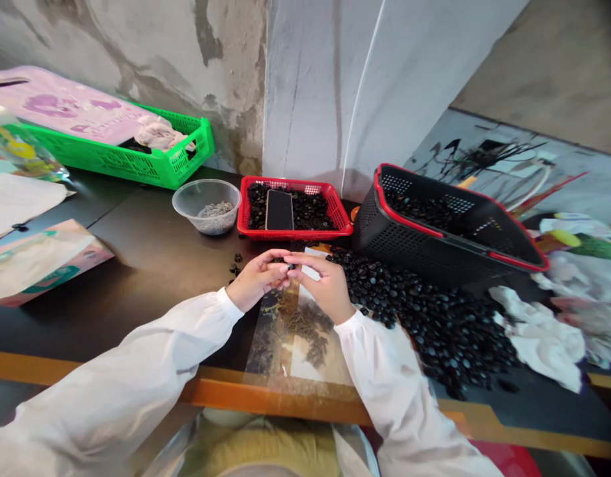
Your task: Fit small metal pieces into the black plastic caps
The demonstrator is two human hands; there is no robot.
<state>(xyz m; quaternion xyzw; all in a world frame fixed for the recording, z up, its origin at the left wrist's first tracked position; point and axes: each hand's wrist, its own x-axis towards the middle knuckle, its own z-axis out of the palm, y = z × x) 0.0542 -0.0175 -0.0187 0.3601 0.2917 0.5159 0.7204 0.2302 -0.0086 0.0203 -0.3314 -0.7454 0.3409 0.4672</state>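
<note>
Both hands meet at the middle of the table, their fingertips pinched on one small black round piece (290, 266). My left hand (259, 281) grips it from the left, with fingers curled. From the other side my right hand (327, 285) closes thumb and forefinger on it; the piece is mostly covered. Under the hands lie a white sheet (301, 361) and a pile of thin dark metal-looking bits (305, 323). To the right spreads a large heap of black glossy round pieces (425, 318). A few loose ones (235, 268) lie beside my left hand.
Behind the hands stand a clear bowl (185, 205) of small silvery parts and a red basket (244, 224) of black pieces with a phone (279, 211) on top. A black basket (405, 232) is at right, crumpled tissue (544, 338) beyond. A green crate (166, 171) and tissue box (81, 255) sit left.
</note>
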